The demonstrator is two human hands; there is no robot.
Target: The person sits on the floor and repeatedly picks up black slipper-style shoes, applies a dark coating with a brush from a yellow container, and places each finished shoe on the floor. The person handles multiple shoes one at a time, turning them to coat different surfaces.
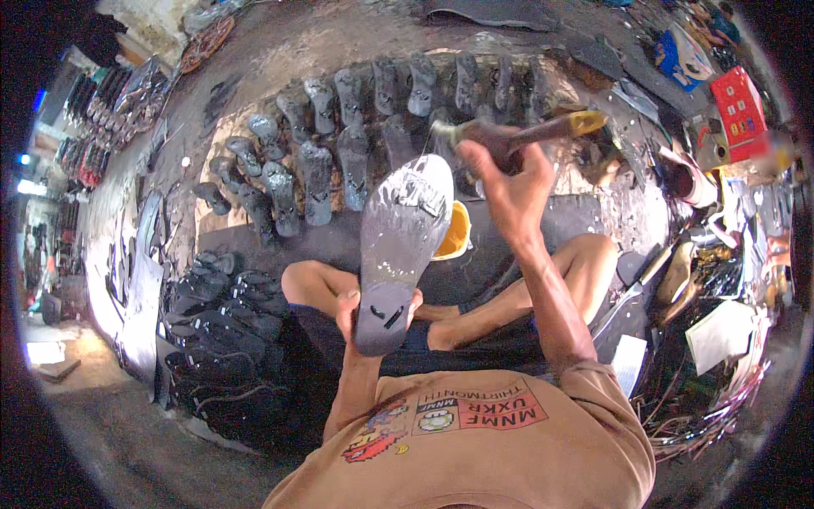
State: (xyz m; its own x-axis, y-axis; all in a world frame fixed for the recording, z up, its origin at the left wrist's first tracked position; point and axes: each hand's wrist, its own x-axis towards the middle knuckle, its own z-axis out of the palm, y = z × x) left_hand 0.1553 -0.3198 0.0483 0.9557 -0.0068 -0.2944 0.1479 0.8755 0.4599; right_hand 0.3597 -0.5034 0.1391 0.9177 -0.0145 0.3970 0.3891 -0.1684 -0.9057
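Note:
My left hand (347, 312) grips a grey shoe sole (392, 246) by its near end, with fingers at both edges. The sole is tilted up in front of me. Its far half shines with a wet whitish coating, and dark strap ends show in slots at both ends. To its right, my right hand (519, 199) is closed around a brush (547, 131) with a dark handle and a yellow end. The brush's pale tip is blurred, just beyond the sole's far end, with thin strands near it. Partly behind the sole stands a yellow-lined tub (458, 233).
Rows of dark soles (316, 182), several of them shiny, lie beyond my crossed legs. A heap of black sandals (225, 339) is at the left. Shoe lasts (678, 276), papers (719, 335) and scraps crowd the right, with a red box (738, 114) farther back.

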